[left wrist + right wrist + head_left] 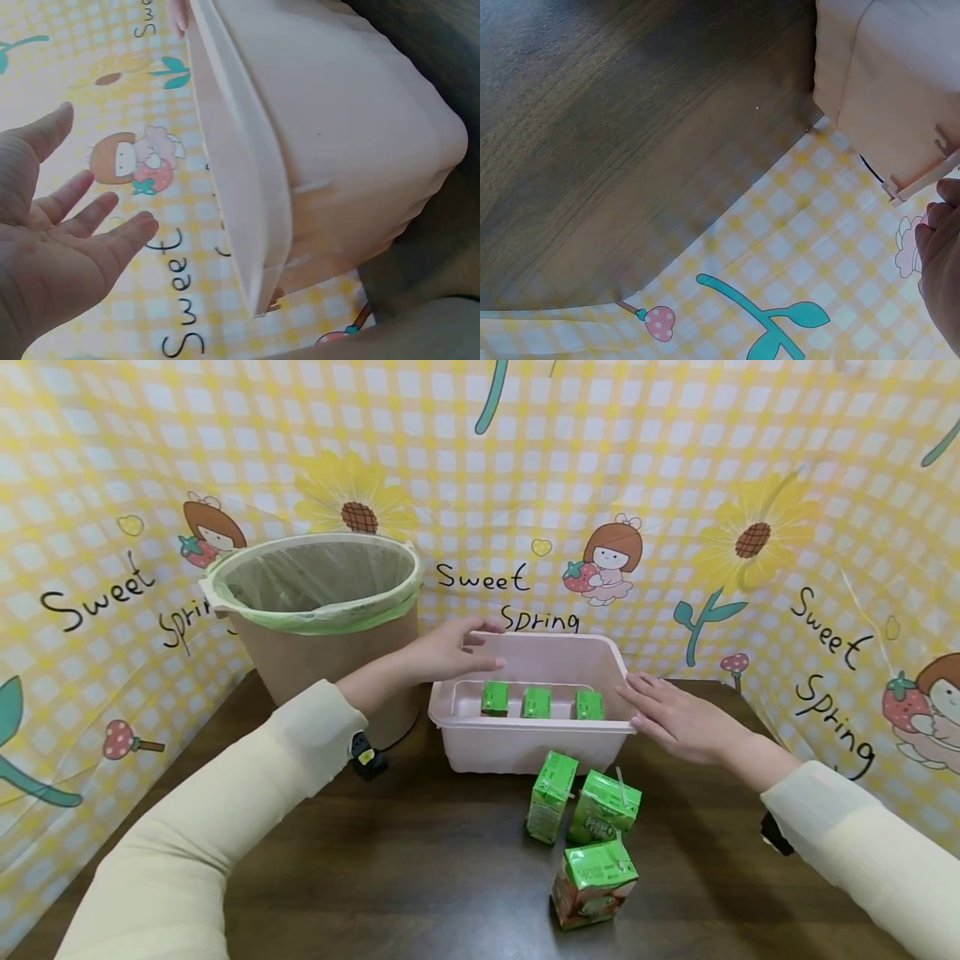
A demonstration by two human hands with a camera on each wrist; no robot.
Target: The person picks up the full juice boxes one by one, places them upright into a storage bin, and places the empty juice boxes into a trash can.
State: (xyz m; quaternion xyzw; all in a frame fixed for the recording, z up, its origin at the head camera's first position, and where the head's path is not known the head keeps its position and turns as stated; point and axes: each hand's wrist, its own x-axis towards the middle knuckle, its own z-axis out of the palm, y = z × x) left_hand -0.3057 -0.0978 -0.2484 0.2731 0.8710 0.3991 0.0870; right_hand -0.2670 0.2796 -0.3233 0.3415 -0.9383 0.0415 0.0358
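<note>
A pale pink plastic bin (525, 747) stands on the table with three green-topped drink cartons (536, 702) inside. My left hand (448, 653) hovers over the bin's left side, fingers apart and loosely bent; the left wrist view shows that palm (60, 255) empty beside the bin's rim (255, 150). At the right end, the straight fingers of my right hand (682, 720) lie against the bin's rim. In front of the bin stand three more cartons: one on the left (551, 797), one beside it with a straw (603, 806), and a brown-sided one (594, 889) nearest me.
A tall brownish trash can (330, 652) with a green-edged liner stands left of the bin, close to my left forearm. Yellow checked cloth (480, 485) walls the back and sides of the dark wooden table (420, 877).
</note>
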